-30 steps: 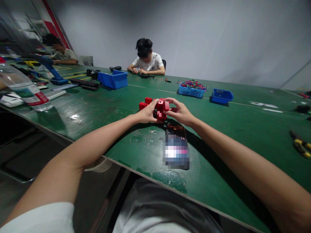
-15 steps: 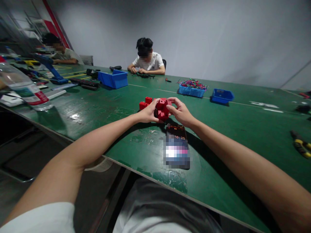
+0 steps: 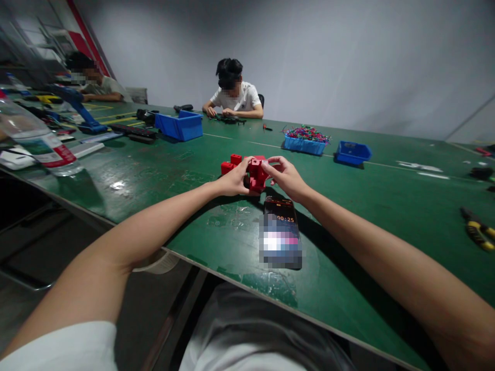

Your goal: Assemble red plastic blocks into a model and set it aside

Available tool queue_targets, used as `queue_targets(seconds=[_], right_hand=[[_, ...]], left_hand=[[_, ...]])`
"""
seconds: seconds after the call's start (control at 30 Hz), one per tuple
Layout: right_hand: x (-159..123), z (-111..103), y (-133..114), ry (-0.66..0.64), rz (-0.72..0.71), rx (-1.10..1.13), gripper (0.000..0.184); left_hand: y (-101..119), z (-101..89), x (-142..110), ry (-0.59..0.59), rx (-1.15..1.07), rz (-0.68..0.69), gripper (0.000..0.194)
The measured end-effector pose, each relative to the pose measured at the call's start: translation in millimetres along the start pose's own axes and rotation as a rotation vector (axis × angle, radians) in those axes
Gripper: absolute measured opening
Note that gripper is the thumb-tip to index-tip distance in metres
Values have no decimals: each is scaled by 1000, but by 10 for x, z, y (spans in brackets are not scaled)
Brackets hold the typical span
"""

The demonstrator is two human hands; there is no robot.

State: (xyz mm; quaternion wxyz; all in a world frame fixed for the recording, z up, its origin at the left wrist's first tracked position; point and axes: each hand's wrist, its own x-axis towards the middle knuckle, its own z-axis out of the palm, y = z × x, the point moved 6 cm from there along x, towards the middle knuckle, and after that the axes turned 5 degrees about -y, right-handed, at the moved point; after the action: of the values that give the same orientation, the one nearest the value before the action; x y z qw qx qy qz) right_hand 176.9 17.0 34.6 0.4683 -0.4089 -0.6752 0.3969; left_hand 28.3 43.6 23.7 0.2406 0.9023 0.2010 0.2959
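Observation:
My left hand (image 3: 235, 180) is closed around a red blocky piece (image 3: 256, 181) with square notches and small holes, held just above the table. On the piece's right side, my right hand (image 3: 286, 178) has its thumb and fingers closed on a red part; its fingers hide some of it, so I cannot tell whether that part is separate. More red blocks (image 3: 227, 168) lie on the table just beyond my left hand. In front of both hands a phone (image 3: 281, 211) lies face up, showing a timer, its lower screen blurred out.
A blue bin (image 3: 180, 127), a basket of coloured wires (image 3: 305, 141) and a small blue tray (image 3: 353, 153) stand farther back. To the left are a water bottle (image 3: 48, 147) and a blue drill (image 3: 83, 113); pliers (image 3: 478, 229) lie right. Two people sit across the table.
My right thumb and fingers have shifted slightly up on the red piece, and its right side now looks narrower. My left hand has stayed nearly in place.

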Motion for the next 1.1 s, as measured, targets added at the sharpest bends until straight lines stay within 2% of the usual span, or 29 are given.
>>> queue_targets(seconds=[0.33, 0.5, 0.73, 1.1], right_hand=[[6, 20, 40, -6, 22, -38, 47], [17, -3, 51, 15, 8, -78, 48], [39, 60, 135, -50, 86, 89, 44], [45, 83, 177, -90, 133, 201, 45]], left_hand=[[-18, -3, -9, 5, 4, -24, 104], [-36, 9, -12, 11, -11, 9, 105], [-16, 13, -17, 5, -9, 20, 105], [-22, 3, -14, 7, -47, -1, 104]])
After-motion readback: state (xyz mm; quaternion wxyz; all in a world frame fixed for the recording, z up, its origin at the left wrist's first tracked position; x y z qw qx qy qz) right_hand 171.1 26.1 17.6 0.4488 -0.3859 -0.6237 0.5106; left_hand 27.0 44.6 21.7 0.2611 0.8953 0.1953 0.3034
